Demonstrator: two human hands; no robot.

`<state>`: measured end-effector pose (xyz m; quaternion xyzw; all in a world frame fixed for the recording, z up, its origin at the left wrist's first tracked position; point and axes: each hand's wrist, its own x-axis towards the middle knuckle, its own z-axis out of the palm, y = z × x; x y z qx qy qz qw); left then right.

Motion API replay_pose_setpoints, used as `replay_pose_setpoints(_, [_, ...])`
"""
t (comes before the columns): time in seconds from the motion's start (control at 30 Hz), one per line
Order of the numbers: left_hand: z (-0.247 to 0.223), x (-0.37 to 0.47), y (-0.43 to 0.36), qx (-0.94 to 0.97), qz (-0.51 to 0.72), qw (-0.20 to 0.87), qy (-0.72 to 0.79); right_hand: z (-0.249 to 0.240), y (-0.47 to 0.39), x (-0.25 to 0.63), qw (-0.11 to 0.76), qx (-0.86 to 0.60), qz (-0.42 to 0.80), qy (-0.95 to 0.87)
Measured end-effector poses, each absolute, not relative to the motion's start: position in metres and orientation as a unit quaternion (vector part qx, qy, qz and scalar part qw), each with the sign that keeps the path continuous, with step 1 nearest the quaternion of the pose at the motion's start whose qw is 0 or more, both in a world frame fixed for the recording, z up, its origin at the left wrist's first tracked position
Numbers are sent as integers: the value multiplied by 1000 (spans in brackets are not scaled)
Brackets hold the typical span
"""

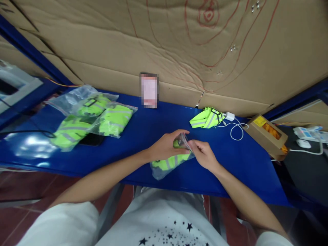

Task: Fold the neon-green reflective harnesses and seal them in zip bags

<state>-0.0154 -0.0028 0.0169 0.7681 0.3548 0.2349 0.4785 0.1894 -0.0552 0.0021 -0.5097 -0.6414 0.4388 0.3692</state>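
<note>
Your left hand (167, 147) and right hand (205, 156) are gripping the zip-lock bag (159, 173) at its mouth, ideally keeping reflective strap (171, 162) clear.

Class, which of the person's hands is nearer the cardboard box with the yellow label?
Right. The right hand is left of the box; the left hand is farther left.

The hands (166, 146) partly hide the clear bag (169, 164), while pixel blocks blur the upright panel (149, 91)

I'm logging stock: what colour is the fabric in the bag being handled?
The fabric is yellow-green with grey stripes, clearest in the head view.
</note>
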Motion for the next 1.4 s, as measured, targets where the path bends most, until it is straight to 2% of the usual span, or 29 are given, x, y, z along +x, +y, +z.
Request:
replay_pose_setpoints(0.1, [19, -17, -2, 745, 257, 503, 356, 7, -56, 194, 340, -447, 498, -661])
replay_pose_setpoints(0.23, [18, -18, 1, 724, 264, 542, 336, 10, -56, 197, 288, -425, 494, -702])
replay_pose_setpoints(0.4, [10, -27, 17, 582, 148, 741, 301, 5, -52, 196, 314, -386, 500, -709])
replay_pose_setpoints(0.5, [3, -32, 23, 499, 127, 791, 332, 2, -48, 198, 321, -381, 451, -741])
replay_pose_setpoints(0.7, [-1, -34, 24, 478, 219, 764, 373, -2, -42, 201, 320, -407, 287, -806])
replay_pose_setpoints(0.87, [3, -33, 20, 506, 262, 737, 363, -5, -43, 196, 350, -414, 311, -781])
replay_pose_setpoints(1.03, [-1, -29, 16, 440, 285, 770, 363, -7, -44, 194, 370, -426, 305, -767])
replay_pose_setpoints(1.23, [-4, -31, 20, 402, 180, 791, 425, -9, -44, 195, 376, -443, 300, -756])
replay_pose_setpoints(1.4, [3, -34, 18, 527, 158, 749, 371, -9, -45, 193, 374, -451, 284, -759])
